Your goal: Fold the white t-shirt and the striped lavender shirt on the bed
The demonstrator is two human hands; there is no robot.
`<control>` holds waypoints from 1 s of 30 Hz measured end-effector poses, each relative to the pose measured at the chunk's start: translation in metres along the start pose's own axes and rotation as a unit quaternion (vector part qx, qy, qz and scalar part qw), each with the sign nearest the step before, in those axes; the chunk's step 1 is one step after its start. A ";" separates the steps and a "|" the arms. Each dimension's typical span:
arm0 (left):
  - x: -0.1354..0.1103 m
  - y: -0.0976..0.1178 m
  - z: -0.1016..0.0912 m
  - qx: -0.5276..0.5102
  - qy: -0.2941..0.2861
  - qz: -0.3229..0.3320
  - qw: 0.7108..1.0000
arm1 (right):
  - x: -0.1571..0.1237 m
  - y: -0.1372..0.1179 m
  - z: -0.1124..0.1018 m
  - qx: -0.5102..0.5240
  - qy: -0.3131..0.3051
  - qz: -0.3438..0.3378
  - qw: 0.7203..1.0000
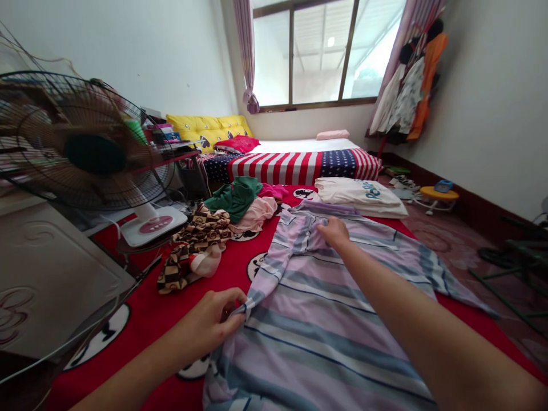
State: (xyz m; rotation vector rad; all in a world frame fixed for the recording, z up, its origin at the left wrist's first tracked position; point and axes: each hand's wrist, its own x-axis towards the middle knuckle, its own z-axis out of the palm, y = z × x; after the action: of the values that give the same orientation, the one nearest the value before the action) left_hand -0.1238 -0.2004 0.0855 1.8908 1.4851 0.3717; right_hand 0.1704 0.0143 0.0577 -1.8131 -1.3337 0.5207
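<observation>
Right forearm [454, 337]: bare, reaching in from the lower right corner, above the shirt.

Right hand [334, 233]: palm down on the upper part of a striped long-sleeved shirt [325, 325], fingers bunched into the cloth; whether they pinch it or only press, cannot tell.

Left hand [209, 322]: closed, fingers and thumb together on the shirt's sleeve cuff [242, 305], holding it up slightly.

Shirt's place: spread out, lilac with grey-blue stripes, on a red bedcover [141, 331] with round black-and-white motifs; its other sleeve stretches toward the right edge of the bed.

Beside the shirt: a brown checked garment [192, 257], a pink garment [257, 214] and a green garment [233, 198] lie heaped, touching one another; a white T-shirt [359, 197] with blue lettering lies folded just past the collar.

Left side: an electric fan [85, 142] stands on a white base, near a white appliance top [51, 279].

Far end: a bed with a stars-and-stripes blanket [299, 165], yellow cushions [209, 128], under a curtained window [317, 54].
</observation>
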 end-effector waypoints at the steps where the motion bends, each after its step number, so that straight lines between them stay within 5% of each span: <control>1: 0.000 0.005 0.001 -0.005 0.001 0.001 1.000 | 0.005 -0.006 0.000 0.027 0.005 -0.010 1.000; 7: 0.004 0.037 0.015 -0.005 0.016 0.039 0.999 | 0.029 -0.028 -0.018 0.193 0.016 -0.028 0.981; 12: 0.012 0.058 0.048 0.012 -0.008 0.061 0.998 | 0.030 0.007 -0.034 0.214 0.031 0.007 0.976; 19: 0.046 0.089 0.056 0.140 -0.213 0.173 0.951 | 0.013 0.074 -0.036 0.144 0.052 0.048 0.987; 21: 0.072 0.100 0.053 0.145 -0.165 0.203 0.954 | 0.009 0.075 -0.037 0.147 0.045 0.033 0.988; 26: 0.159 0.093 0.068 0.174 0.132 0.164 0.962 | 0.003 0.062 -0.041 0.186 0.028 -0.123 0.974; 30: 0.202 0.060 0.090 0.204 0.166 0.114 0.958 | 0.000 0.074 -0.050 0.100 0.096 -0.174 0.975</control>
State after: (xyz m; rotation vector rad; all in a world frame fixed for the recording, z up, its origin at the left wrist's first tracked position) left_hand 0.0365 -0.0486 0.0226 2.4364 1.6579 0.5432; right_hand 0.2498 -0.0121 0.0282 -1.3881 -1.3732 0.2718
